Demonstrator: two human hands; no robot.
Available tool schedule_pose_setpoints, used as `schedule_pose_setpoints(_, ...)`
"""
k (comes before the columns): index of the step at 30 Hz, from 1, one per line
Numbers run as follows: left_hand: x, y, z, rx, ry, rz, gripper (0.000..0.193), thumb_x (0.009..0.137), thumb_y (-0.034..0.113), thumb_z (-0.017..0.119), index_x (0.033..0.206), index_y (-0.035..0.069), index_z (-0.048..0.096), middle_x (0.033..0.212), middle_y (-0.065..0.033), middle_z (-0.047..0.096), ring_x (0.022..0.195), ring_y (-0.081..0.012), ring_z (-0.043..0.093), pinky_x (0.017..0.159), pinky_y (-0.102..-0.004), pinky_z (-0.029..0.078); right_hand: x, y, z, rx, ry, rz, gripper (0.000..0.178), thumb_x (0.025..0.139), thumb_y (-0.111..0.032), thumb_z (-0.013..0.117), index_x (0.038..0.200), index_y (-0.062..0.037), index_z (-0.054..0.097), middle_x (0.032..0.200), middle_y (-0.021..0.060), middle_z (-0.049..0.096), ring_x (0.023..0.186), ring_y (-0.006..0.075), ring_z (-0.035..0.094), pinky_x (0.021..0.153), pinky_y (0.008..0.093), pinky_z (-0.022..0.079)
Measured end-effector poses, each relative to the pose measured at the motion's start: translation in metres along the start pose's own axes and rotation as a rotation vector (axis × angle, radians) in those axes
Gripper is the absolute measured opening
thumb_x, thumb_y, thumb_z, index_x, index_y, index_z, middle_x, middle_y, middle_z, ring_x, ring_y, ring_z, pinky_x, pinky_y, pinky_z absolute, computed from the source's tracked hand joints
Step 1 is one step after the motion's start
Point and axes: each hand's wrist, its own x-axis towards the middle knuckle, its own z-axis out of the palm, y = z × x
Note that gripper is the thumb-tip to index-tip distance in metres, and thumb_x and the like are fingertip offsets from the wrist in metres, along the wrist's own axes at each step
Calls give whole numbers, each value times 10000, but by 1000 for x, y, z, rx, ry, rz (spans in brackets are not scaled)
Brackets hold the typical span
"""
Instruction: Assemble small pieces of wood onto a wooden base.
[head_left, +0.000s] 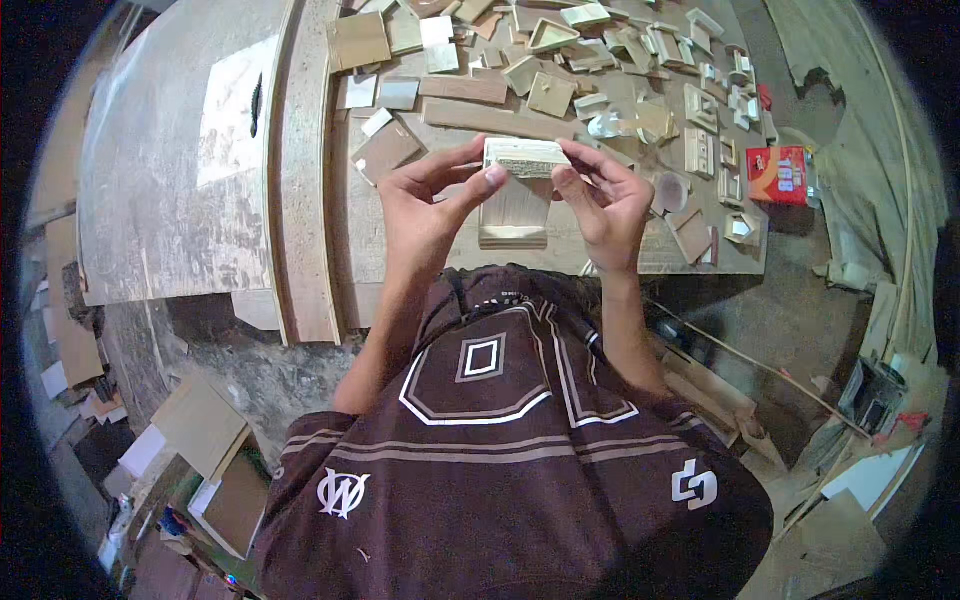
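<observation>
A small pale wooden block [526, 153] is held up between my two hands above the workbench's near edge. Its top is light, and its near face looks rough and grained. My left hand [424, 205] grips the left end, thumb on the near face and fingers behind. On the right end, my right hand [612, 208] has its thumb at the near corner and its fingers curled around the back. Just below, between my wrists, shows a flat pale wooden piece [514, 212] with a strip along its near end; I cannot tell whether it is joined to the block.
Many wood offcuts cover the far bench, among them a long wooden strip [500, 120] and a square board [358, 42]. Several small wooden assemblies [700, 150] line the right side. A red box [778, 176] sits beyond the right edge. Long boards [305, 180] run along the left.
</observation>
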Motion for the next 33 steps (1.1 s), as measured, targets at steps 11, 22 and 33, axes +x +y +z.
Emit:
schedule_pose_setpoints(11,0,3,0,-15,-12,-28,414,807,133,827,1157,-45,696,1041,-166,735,935,-187,707,850,-304,563,1,1,1,25,7,33,399,895,-198,769,1171,70,666,996,99,709,843,121,669,723,251,561)
schedule_pose_setpoints(22,8,-6,-7,-27,38,-161,425,813,249,840,1130,-7,719,953,-83,740,835,-120,679,696,-237,537,7,11,-1,171,8,162,368,917,-262,742,1060,76,706,915,110,728,786,131,685,667,275,578)
schedule_pose_setpoints(33,16,-18,-20,-248,-50,-305,413,869,366,768,1058,-1,733,971,-90,726,799,-146,668,671,-298,566,11,23,-12,168,-66,298,318,954,-230,682,1091,56,699,937,96,727,789,124,677,642,251,543)
